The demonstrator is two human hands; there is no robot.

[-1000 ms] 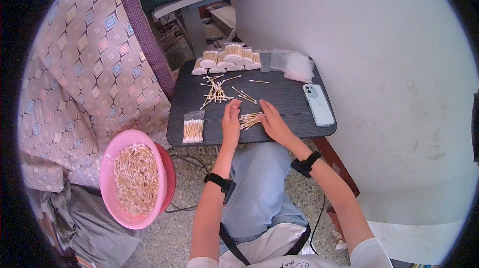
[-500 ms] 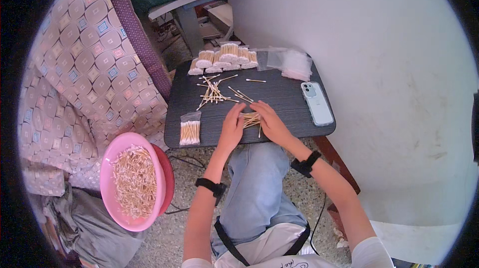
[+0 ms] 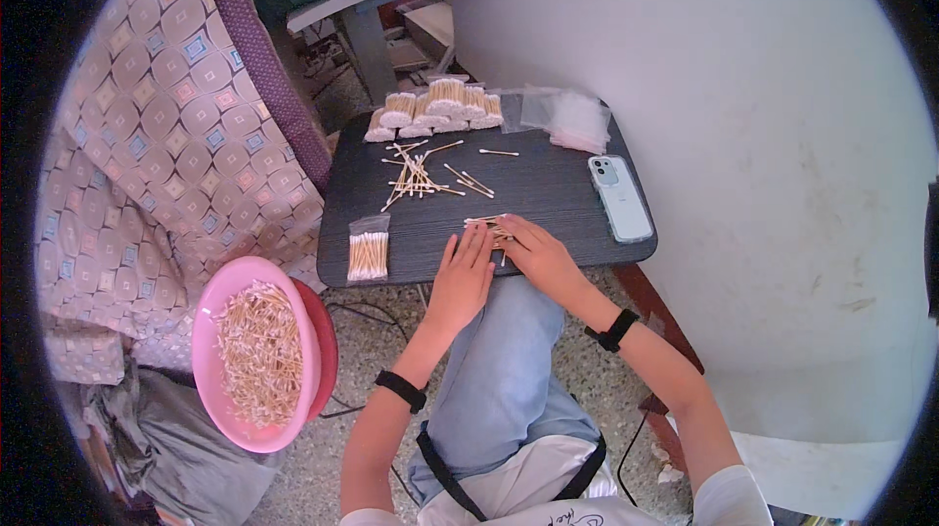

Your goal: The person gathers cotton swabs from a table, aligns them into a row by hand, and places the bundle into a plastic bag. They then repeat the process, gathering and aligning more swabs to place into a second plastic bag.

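A loose bunch of cotton swabs (image 3: 481, 221) lies near the front edge of the dark table, mostly covered by my hands. My left hand (image 3: 466, 274) rests over its left side, fingers stretched out and lying flat. From the right, my right hand (image 3: 540, 260) reaches over the same bunch with straight fingers, its fingertips close to the left ones. Under the palms the swabs are hidden. Farther back lies a scattered pile of cotton swabs (image 3: 415, 174), with a few strays to its right. A small clear bag of swabs (image 3: 368, 254) lies left of my left hand.
Several filled swab bags (image 3: 446, 97) are stacked at the table's (image 3: 567, 218) back edge, beside empty clear bags (image 3: 579, 123). A phone (image 3: 622, 201) lies at the right. A pink basin (image 3: 203, 360) full of swabs stands left. The wall borders the right side.
My hands have gone from cupping the bunch at both sides to lying over it, with the fingers flatter. The left hand has come down toward me and covers more of the swabs.
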